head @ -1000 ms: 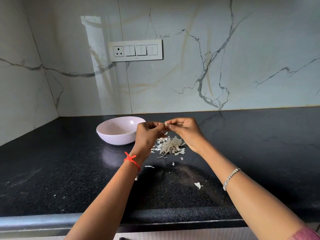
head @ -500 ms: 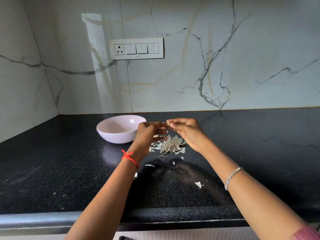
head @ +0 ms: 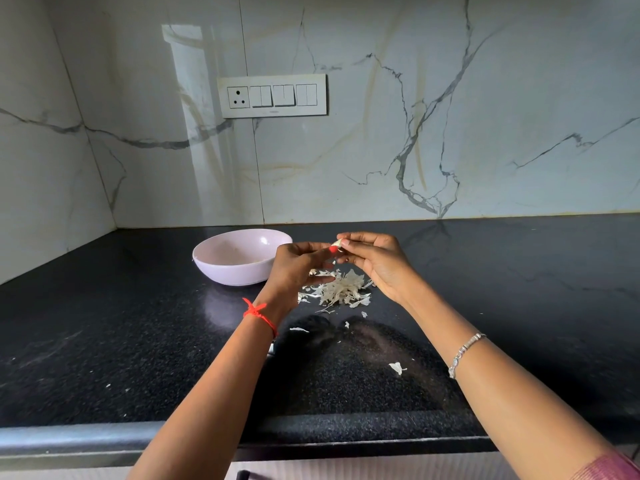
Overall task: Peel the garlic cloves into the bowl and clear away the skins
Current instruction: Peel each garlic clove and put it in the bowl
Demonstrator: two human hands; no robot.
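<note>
The garlic clove is likely light, small and firm, with a dry papery skin that should tear easily and a slick body once bare. It is best pinched at its ends, with a nail working the loose skin from the tip. It shows as a small pale wedge, off-white, mostly hidden by fingertips. The right hand pinches it between thumb and forefinger. The left hand has its fingers curled in and its thumb tip on the clove's near end. The clove is held in the air above the heap of skins, toward the back edge of the table, just right of the bowl.
</note>
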